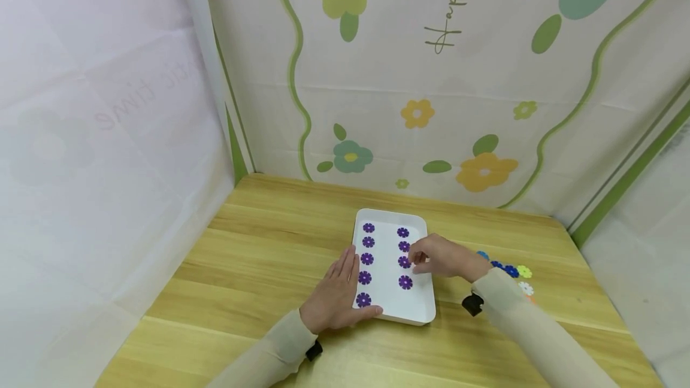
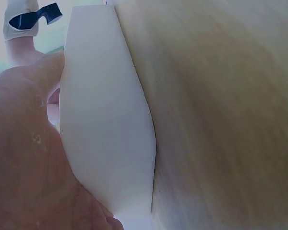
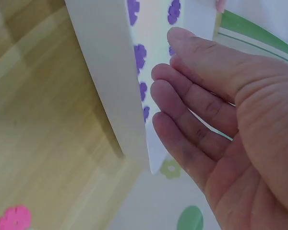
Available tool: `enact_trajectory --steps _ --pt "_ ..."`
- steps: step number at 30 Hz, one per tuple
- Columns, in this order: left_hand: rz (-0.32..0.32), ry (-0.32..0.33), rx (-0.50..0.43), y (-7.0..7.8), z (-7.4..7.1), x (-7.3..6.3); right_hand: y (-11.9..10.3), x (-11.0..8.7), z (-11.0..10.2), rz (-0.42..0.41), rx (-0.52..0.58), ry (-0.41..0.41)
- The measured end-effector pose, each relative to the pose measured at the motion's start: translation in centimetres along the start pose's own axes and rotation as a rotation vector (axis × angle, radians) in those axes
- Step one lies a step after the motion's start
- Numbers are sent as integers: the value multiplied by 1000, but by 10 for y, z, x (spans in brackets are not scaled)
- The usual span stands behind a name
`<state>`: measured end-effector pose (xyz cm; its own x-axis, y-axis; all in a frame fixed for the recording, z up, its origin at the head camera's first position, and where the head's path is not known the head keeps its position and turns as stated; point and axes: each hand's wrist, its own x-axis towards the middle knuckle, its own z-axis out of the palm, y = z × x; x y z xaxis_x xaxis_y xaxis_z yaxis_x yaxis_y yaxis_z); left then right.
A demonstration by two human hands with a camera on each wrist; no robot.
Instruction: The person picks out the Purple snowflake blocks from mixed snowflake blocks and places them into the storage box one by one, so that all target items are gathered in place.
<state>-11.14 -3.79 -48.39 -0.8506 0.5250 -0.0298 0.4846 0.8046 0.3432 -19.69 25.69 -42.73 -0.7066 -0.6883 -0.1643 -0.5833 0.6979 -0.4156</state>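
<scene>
On the table stands a shallow white tray [image 1: 386,262] with purple snowflake-shaped discs lying in two columns, one by each long side. My left hand [image 1: 335,298] rests on the tray's near left corner, fingers straight along the left side and thumb across the near rim. The left wrist view shows this hand against the tray's outer wall [image 2: 105,110]. Over the right column, my right hand [image 1: 438,255] hovers with loosely bent fingers, beside a purple disc [image 1: 404,262]. In the right wrist view no disc shows between its fingertips [image 3: 162,90].
To the right of the tray, partly behind the right forearm, lie loose discs: dark blue [image 1: 511,271], yellow-green [image 1: 524,271], white [image 1: 526,288] and others. A pink disc [image 3: 15,218] shows in the right wrist view. Printed cloth walls [image 1: 377,76] border the wooden table [image 1: 259,256].
</scene>
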Motion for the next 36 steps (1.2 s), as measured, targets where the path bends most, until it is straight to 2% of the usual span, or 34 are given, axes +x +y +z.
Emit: enact_trajectory --steps 5,12,16,26,29,36 --pt "20 26 -13 -2 2 0 3 -24 -16 6 -12 45" --pt "3 -3 2 -2 0 1 17 -63 -33 49 -103 81" --pt "-2 -9 9 0 -2 0 30 -85 -35 94 -90 76" --pt "-9 -14 6 0 0 -1 53 -121 -13 151 -16 52" --pt "-11 -15 5 0 0 -1 56 -128 -6 179 18 47" --pt "-1 2 -12 -1 1 -1 72 -138 14 187 79 46"
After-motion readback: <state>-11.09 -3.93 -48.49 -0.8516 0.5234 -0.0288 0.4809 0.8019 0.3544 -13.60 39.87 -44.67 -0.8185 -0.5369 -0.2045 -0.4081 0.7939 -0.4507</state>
